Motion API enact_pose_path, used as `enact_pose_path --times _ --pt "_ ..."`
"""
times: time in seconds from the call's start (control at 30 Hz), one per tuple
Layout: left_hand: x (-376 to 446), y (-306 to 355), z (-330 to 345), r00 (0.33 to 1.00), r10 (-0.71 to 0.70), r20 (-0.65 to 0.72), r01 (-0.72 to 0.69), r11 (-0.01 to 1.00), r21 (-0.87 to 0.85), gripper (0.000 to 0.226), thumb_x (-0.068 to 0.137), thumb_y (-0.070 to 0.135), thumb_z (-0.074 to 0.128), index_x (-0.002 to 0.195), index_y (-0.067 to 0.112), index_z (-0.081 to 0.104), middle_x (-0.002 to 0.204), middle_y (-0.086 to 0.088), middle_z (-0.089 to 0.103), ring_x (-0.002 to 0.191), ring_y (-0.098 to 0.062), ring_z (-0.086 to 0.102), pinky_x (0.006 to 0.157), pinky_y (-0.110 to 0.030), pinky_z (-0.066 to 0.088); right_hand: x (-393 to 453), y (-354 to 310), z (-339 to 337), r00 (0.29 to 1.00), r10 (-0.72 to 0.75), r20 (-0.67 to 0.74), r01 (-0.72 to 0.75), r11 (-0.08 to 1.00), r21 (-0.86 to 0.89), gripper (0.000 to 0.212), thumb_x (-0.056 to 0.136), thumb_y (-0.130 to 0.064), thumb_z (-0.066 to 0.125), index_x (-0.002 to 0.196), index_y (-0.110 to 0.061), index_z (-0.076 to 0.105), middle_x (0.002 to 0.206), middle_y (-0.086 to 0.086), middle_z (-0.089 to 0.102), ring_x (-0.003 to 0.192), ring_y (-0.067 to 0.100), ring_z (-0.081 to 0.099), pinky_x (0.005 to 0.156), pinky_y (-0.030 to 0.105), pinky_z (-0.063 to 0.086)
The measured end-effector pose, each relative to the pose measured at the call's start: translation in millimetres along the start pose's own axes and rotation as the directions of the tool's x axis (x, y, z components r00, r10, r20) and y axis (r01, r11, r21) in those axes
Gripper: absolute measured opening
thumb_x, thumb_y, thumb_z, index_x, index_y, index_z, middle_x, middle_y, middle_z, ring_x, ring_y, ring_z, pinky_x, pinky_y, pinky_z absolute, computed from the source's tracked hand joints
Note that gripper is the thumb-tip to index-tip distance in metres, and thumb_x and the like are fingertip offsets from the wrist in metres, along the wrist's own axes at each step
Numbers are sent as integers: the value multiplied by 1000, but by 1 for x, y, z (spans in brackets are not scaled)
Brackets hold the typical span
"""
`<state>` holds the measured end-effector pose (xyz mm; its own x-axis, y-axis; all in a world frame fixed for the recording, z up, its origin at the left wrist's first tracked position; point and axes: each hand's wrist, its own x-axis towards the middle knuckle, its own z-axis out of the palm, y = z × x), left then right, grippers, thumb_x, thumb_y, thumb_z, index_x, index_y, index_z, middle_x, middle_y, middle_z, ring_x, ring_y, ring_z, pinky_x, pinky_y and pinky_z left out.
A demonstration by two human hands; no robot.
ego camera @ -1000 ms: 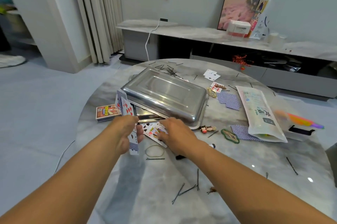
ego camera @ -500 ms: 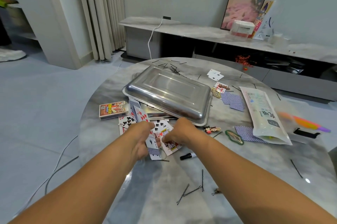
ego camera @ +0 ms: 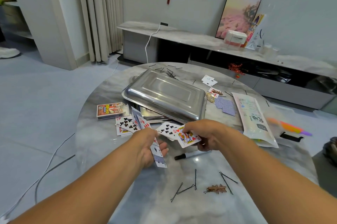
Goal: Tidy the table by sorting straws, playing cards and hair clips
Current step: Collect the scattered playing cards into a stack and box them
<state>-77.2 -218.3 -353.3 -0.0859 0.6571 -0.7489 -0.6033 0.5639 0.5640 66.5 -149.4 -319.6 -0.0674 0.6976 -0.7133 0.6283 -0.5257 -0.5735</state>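
I see the right hand (ego camera: 206,135) pinching a face card (ego camera: 187,137) by its upper edge, thumb on top. The left hand (ego camera: 147,146) grips a small stack of cards (ego camera: 159,157), fingers curled under it. Just beyond both grips, loose cards (ego camera: 127,123) lie against an upturned steel tray (ego camera: 164,96). A card box (ego camera: 111,109) sits left of these. Nearer me than the grips, bobby pins (ego camera: 184,190) and a brown clip (ego camera: 216,189) lie on the table (ego camera: 109,150). A marker (ego camera: 187,155) lies just under the right hand.
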Motion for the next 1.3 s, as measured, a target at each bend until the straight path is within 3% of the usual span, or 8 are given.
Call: enact_pose_path --times 0.1,0.23,0.43,0.7,0.9,1.0,1.1,1.3 --pt "-5 -5 8 996 8 88 1 994 -106 15 102 11 40 88 10 48 71 -7 41 62 -16 38 61 -30 40 -17 7 -18 1000 3 10 -4 991 131 11 93 -19 58 86 -12 62 60 1 67 56 10 55 52 20 32" --pt "-13 -10 28 968 141 209 -95 972 -217 32 100 31 49 106 2 61 92 -17 72 76 -29 68 75 -46 54 -35 15 -28 995 -88 42 71 951 300 9 96 -18 57 92 -11 62 72 6 73 64 12 58 54 22 34" --pt "-22 -17 43 923 217 318 -200 976 -86 24 94 12 59 116 3 62 101 -21 72 88 -37 72 73 -54 58 -34 31 -18 956 -293 21 289 950 119 15 98 -24 55 93 -15 66 84 3 75 79 18 67 78 33 49" --pt "-14 -17 41 932 354 84 -363 912 191 15 93 3 58 106 10 60 94 -15 69 81 -29 67 66 -40 55 -19 52 -37 941 -325 -98 302 933 -195 26 100 -20 46 91 -8 68 78 6 64 67 16 59 64 28 48" --pt "-6 -4 29 889 458 -13 -449 875 182 29 93 4 58 122 10 54 109 -14 66 87 -29 65 62 -34 52 8 77 -51 864 -453 -220 191 699 -689 24 92 -36 63 109 -20 67 109 5 59 107 26 57 83 32 45" --pt "-5 6 24 876 482 -22 -476 871 125 28 93 5 57 120 10 54 101 -12 68 87 -29 67 70 -42 56 13 80 -38 787 -608 -104 339 567 -751 56 81 -45 74 133 -34 55 129 -2 48 121 19 46 101 34 41" --pt "-8 15 22 883 469 23 -470 881 56 26 94 5 52 119 4 54 94 -15 73 87 -29 71 79 -48 57 22 77 -18 727 -684 56 454 418 -787 39 82 -40 73 119 -35 65 116 -3 55 109 18 49 87 30 42" --pt "-16 17 18 852 504 143 -520 844 127 20 94 8 52 104 0 68 92 -12 74 89 -23 68 92 -39 53 33 74 -32 782 -580 -229 268 644 -716 25 88 -29 68 112 -23 67 113 2 60 103 23 59 76 28 43"
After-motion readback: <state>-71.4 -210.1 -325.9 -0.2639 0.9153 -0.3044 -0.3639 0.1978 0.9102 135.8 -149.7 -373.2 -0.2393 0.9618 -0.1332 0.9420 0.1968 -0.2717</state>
